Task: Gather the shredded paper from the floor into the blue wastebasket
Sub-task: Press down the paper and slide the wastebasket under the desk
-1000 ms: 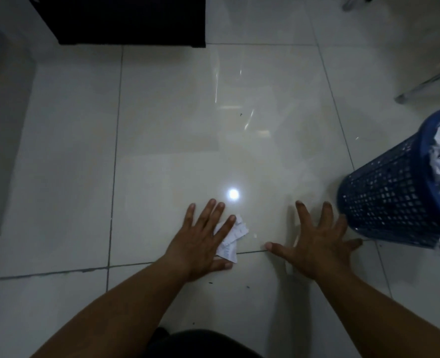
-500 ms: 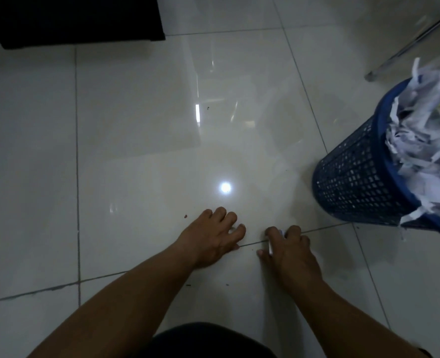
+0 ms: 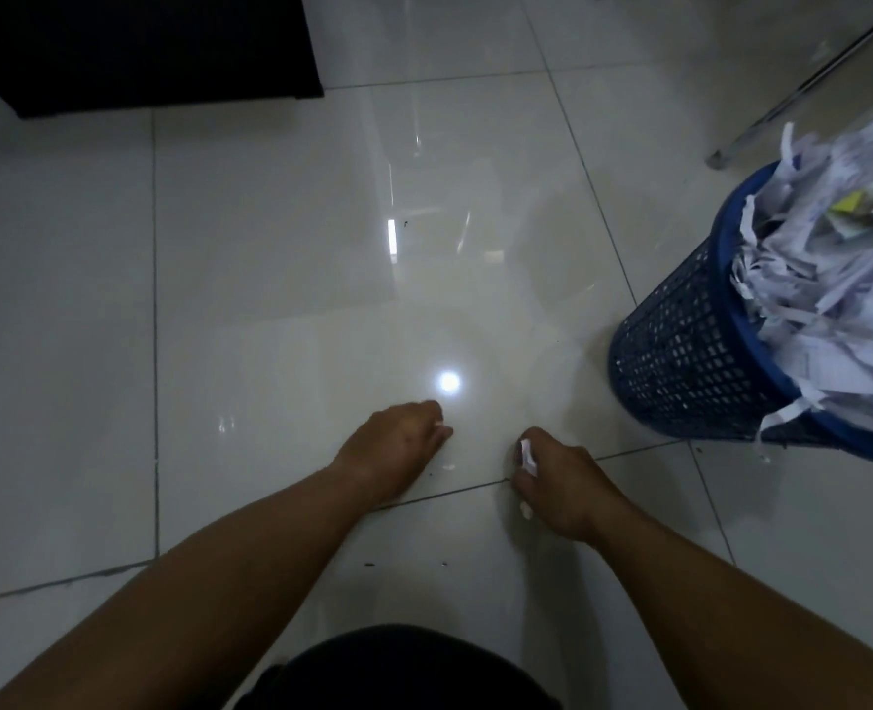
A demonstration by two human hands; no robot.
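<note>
On the tile seam [image 3: 450,490], right hand [image 3: 561,485] clutches paper [image 3: 526,456].

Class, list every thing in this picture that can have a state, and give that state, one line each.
Left hand: fingers curled, pinching a white scrap at the fingertips.
Right hand: curled round paper scraps.
Blue wastebasket: standing, heaped above its rim.
Shredded paper: piled in the wastebasket, strips hanging over the edge.
Floor: a few small flecks lying on it.
</note>
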